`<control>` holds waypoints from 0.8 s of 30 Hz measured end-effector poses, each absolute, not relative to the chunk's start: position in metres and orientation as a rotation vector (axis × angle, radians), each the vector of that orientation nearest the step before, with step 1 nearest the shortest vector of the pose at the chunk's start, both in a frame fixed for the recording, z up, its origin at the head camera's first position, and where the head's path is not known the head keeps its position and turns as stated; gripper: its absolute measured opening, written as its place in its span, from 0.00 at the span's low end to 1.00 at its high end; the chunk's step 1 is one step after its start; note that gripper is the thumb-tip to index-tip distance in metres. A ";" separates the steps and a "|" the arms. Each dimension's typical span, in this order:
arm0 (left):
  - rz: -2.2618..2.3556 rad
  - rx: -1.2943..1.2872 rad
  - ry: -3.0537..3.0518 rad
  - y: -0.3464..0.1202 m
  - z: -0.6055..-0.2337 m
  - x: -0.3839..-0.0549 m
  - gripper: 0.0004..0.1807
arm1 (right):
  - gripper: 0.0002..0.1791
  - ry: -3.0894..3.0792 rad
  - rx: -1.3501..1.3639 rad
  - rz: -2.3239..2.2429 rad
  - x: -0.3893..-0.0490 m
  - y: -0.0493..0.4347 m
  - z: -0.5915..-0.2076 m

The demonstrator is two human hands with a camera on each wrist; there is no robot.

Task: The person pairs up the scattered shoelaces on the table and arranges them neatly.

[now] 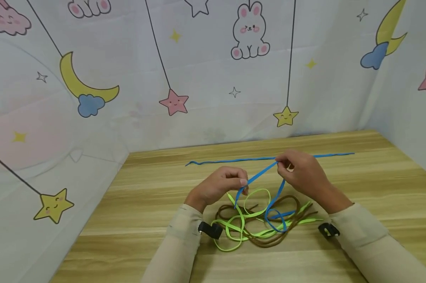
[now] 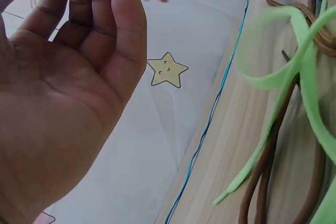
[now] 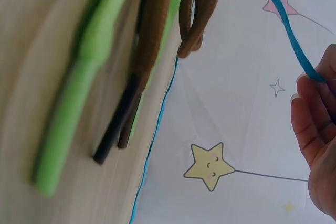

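Both hands pinched the blue lace: left hand [image 1: 218, 188] and right hand [image 1: 301, 171] held it [image 1: 260, 173] taut above the wooden table [image 1: 145, 204]. Its lower run was lost among the tangled green lace [image 1: 234, 224] and brown lace [image 1: 269, 240], ends indistinct.

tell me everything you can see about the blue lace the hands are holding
The blue lace is a flat, bright blue strip that looks like woven fabric. The left hand and right hand each pinch it, and the span between them is lifted off the wooden table. From the right hand it drops and loops into the tangle of green laces and brown laces. A second blue lace lies straight behind, apart.
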State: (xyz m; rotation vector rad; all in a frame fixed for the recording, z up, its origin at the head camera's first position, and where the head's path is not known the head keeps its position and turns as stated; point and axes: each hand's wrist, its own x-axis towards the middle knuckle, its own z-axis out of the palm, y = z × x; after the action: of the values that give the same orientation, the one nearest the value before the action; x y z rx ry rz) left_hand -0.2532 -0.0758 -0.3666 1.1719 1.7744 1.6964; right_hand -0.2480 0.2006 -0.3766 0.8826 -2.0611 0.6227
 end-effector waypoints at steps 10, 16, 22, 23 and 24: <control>1.717 1.247 1.694 -0.079 -0.369 -0.256 0.16 | 0.09 -2.084 0.809 0.613 -0.251 0.211 -0.378; 1.805 1.231 1.690 -0.082 -0.368 -0.257 0.14 | 0.10 -2.087 0.732 0.625 -0.254 0.221 -0.379; 1.947 1.124 1.729 -0.085 -0.369 -0.259 0.14 | 0.07 -2.100 0.679 0.639 -0.256 0.227 -0.378; 1.960 1.101 1.740 -0.086 -0.369 -0.260 0.15 | 0.06 -2.100 0.673 0.638 -0.256 0.228 -0.378; 1.972 1.083 1.749 -0.087 -0.369 -0.260 0.15 | 0.06 -2.101 0.667 0.634 -0.257 0.229 -0.377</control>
State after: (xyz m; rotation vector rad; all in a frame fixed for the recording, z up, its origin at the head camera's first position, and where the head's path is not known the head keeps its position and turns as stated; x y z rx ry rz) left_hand -0.2603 -0.0869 -0.3689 1.0832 1.7490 1.9716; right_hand -0.2566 0.2292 -0.3773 0.6673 -2.1014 0.6335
